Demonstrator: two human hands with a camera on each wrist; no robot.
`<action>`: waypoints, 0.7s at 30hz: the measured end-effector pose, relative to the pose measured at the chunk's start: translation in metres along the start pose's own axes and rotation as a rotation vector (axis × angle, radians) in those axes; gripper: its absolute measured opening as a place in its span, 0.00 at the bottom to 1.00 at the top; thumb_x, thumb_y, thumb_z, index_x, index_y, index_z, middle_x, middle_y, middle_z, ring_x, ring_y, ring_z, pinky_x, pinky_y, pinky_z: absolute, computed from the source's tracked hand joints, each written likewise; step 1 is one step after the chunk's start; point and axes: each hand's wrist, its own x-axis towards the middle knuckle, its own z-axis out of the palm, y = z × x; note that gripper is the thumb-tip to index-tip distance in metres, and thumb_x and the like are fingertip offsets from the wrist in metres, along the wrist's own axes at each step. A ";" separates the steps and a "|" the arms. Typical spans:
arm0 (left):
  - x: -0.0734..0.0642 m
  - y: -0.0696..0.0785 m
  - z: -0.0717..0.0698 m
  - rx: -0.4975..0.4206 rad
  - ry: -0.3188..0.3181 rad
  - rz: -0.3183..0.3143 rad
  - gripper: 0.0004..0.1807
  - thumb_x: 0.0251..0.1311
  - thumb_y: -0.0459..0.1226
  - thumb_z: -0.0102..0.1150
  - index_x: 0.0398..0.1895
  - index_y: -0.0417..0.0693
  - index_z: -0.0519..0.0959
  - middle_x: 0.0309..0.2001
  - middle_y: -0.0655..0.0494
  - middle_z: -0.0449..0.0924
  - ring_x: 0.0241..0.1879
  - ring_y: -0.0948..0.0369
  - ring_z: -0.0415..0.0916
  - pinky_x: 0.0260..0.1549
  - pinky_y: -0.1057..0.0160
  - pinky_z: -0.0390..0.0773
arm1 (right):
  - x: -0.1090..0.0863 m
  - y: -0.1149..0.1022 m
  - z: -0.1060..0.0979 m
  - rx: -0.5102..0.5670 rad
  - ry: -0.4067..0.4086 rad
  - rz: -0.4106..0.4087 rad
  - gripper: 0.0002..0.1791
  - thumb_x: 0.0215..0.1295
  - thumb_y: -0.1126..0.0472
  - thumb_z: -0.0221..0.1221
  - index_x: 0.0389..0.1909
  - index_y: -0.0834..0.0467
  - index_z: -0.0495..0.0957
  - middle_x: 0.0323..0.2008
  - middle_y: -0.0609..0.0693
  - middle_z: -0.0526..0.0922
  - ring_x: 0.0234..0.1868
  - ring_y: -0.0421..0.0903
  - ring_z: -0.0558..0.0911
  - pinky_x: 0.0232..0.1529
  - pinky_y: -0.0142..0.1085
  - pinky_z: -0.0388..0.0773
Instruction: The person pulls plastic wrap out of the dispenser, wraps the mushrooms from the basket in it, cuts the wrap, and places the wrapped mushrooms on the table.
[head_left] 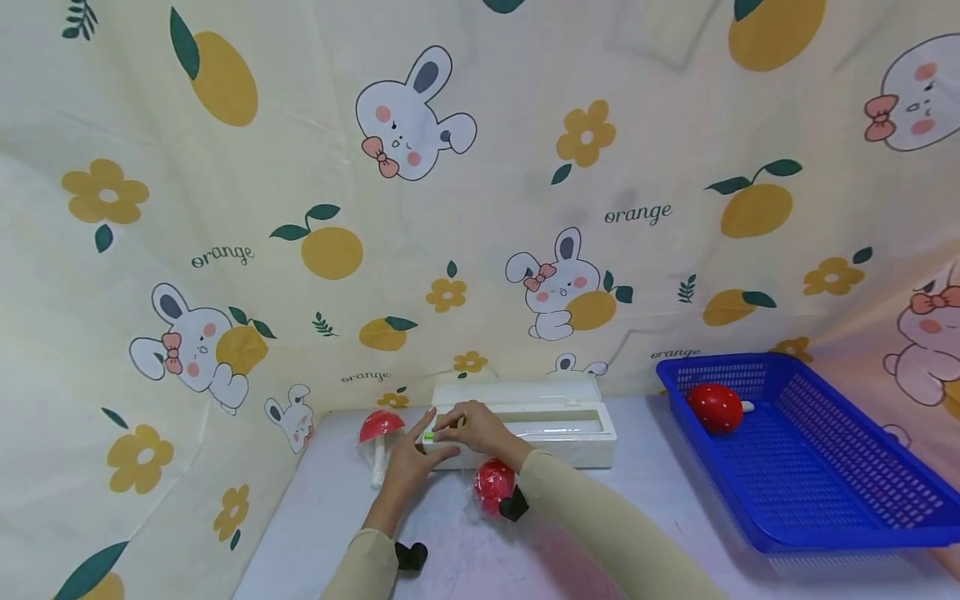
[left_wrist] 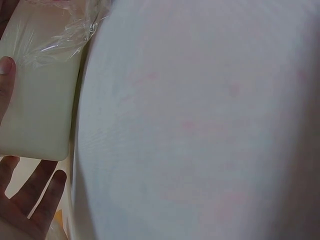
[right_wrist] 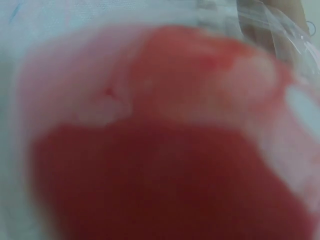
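A white cling film dispenser (head_left: 558, 451) with its lid (head_left: 517, 390) raised stands against the back cloth. My left hand (head_left: 411, 463) grips its left end, thumb along the front and fingers at the end face, as the left wrist view shows on the white box (left_wrist: 40, 110). Over the top left edge, my right hand (head_left: 483, 428) has its fingers curled at a small green slider (head_left: 428, 436), pinching it. Below the right wrist lies a film-wrapped red toy mushroom (head_left: 492, 485); its blurred red cap (right_wrist: 165, 175) fills the right wrist view.
Another red-capped mushroom (head_left: 381, 427) with a white stem, also in film, lies left of the dispenser. A blue plastic basket (head_left: 847, 533) stands at the right, holding a red, white-dotted mushroom (head_left: 715, 408). Patterned cloth (head_left: 480, 208) hangs behind the table.
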 end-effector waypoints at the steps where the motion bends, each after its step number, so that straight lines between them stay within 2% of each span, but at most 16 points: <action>1: 0.000 0.000 0.000 -0.002 -0.001 -0.001 0.54 0.51 0.56 0.84 0.82 0.68 0.67 0.71 0.44 0.77 0.33 0.59 0.70 0.25 0.67 0.73 | 0.000 0.000 0.000 0.001 0.004 0.000 0.07 0.67 0.54 0.75 0.44 0.45 0.94 0.35 0.35 0.87 0.33 0.38 0.76 0.34 0.30 0.77; 5: -0.001 0.001 0.000 0.000 -0.001 0.005 0.53 0.52 0.55 0.84 0.82 0.68 0.67 0.74 0.43 0.74 0.34 0.58 0.71 0.25 0.67 0.72 | -0.001 0.001 0.001 0.003 0.014 -0.011 0.06 0.67 0.53 0.75 0.43 0.45 0.94 0.34 0.35 0.87 0.33 0.38 0.77 0.33 0.30 0.77; 8: -0.002 0.001 0.001 0.010 0.006 0.022 0.53 0.52 0.55 0.84 0.82 0.66 0.68 0.73 0.41 0.76 0.33 0.60 0.70 0.24 0.67 0.71 | -0.001 0.001 0.001 -0.005 0.018 -0.022 0.06 0.67 0.53 0.75 0.42 0.46 0.95 0.34 0.35 0.87 0.32 0.37 0.76 0.32 0.30 0.76; 11: -0.003 0.000 0.001 0.020 0.010 0.057 0.52 0.53 0.54 0.83 0.82 0.63 0.68 0.62 0.39 0.83 0.30 0.61 0.68 0.23 0.68 0.70 | -0.001 0.002 0.001 -0.026 0.022 -0.033 0.06 0.67 0.52 0.75 0.41 0.47 0.95 0.33 0.35 0.86 0.31 0.36 0.75 0.30 0.30 0.74; 15: -0.003 -0.001 0.001 0.018 0.018 0.081 0.52 0.53 0.53 0.83 0.82 0.61 0.69 0.54 0.42 0.86 0.26 0.63 0.65 0.22 0.69 0.68 | -0.001 0.002 0.000 -0.048 0.026 -0.048 0.06 0.67 0.52 0.75 0.40 0.49 0.95 0.32 0.36 0.85 0.29 0.36 0.73 0.29 0.29 0.72; 19: -0.002 0.000 0.000 0.017 0.015 0.067 0.52 0.54 0.55 0.83 0.82 0.64 0.69 0.64 0.44 0.83 0.29 0.62 0.67 0.23 0.68 0.69 | -0.002 0.001 -0.004 -0.066 0.016 -0.035 0.07 0.67 0.51 0.75 0.42 0.48 0.95 0.32 0.36 0.85 0.30 0.37 0.73 0.30 0.29 0.71; 21: -0.001 -0.001 0.000 0.020 0.011 0.064 0.52 0.54 0.55 0.83 0.82 0.64 0.68 0.61 0.43 0.84 0.29 0.62 0.66 0.22 0.68 0.69 | -0.002 0.001 -0.005 -0.079 0.011 -0.034 0.08 0.67 0.51 0.74 0.42 0.48 0.94 0.32 0.36 0.85 0.31 0.37 0.73 0.31 0.30 0.71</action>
